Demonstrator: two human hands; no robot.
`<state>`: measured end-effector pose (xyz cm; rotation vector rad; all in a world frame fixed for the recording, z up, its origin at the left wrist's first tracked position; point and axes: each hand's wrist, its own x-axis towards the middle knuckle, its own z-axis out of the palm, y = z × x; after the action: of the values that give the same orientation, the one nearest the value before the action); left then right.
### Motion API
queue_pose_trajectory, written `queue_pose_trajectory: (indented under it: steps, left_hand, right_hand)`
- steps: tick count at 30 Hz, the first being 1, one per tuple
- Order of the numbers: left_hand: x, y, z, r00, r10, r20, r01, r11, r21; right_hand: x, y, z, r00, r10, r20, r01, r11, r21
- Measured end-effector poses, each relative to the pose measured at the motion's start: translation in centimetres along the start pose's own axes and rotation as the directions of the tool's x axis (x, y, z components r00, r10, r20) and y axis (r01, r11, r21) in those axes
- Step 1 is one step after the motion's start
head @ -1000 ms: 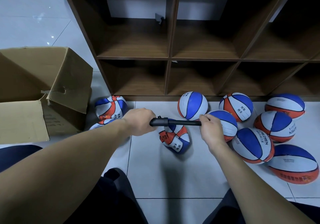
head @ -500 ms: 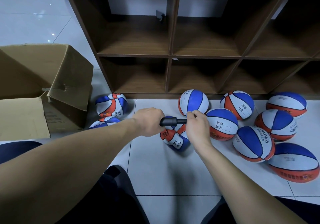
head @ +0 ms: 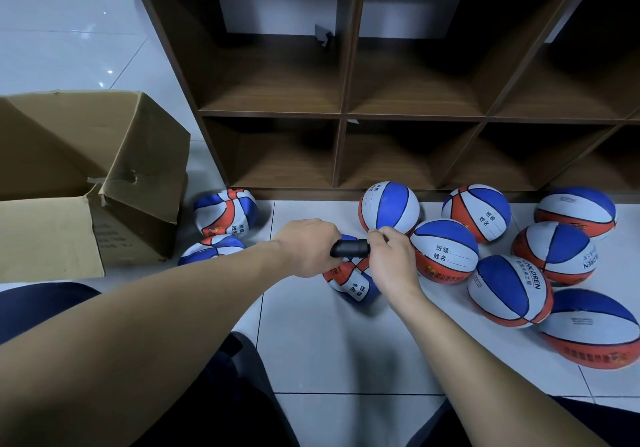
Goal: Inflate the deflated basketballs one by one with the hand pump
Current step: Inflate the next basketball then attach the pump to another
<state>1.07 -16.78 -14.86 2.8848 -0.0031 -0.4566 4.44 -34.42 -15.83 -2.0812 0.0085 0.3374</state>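
Observation:
A black hand pump (head: pixel 349 248) lies level between my hands, above a crumpled, deflated red, white and blue basketball (head: pixel 351 282) on the floor tiles. My left hand (head: pixel 306 247) grips the pump's left end. My right hand (head: pixel 389 261) grips its right end, close up against the black barrel, so only a short piece shows. Two more deflated balls (head: pixel 225 214) lie at the left beside the box. Several round, inflated balls (head: pixel 445 251) crowd the floor at the right.
An open cardboard box (head: pixel 138 156) stands at the left. A dark wooden cubby shelf (head: pixel 343 114) with bare compartments rises behind the balls. My dark trouser legs (head: pixel 221 394) fill the bottom of the view.
My right hand has slid left along the pump toward my left hand, so the visible black length has shrunk from a long rod to a short stub.

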Motion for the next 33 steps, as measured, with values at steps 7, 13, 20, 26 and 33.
queue_pose_trajectory:
  steps: [7, 13, 20, 26, 33]
  left_hand:
    - [-0.4, -3.3, -0.2, 1.000, -0.029, 0.007, 0.028, 0.999, 0.044]
    - [-0.3, -4.4, 0.0, 0.998, -0.057, 0.014, 0.056, 0.997, 0.051]
    - [-0.5, -2.8, 0.1, 0.999, -0.043, 0.020, 0.042, 0.998, 0.042]
    - [-0.5, -0.9, 0.2, 0.999, -0.032, 0.029, 0.031, 0.999, 0.037]
    - [-0.4, 0.0, 0.3, 1.000, 0.008, 0.011, -0.009, 0.998, 0.055]
  right_hand:
    - [2.0, 1.5, -3.2, 0.988, 0.119, -0.102, -0.113, 0.992, 0.062]
    - [2.1, 1.5, -3.3, 0.984, 0.128, -0.123, -0.119, 0.989, 0.084]
    - [1.0, 0.7, -1.4, 0.996, 0.037, -0.081, -0.037, 0.999, 0.002]
    - [-0.1, 0.4, 0.1, 0.998, 0.018, -0.054, -0.018, 1.000, -0.003]
    - [-0.5, 0.3, 1.1, 1.000, 0.001, -0.027, -0.001, 1.000, -0.001]
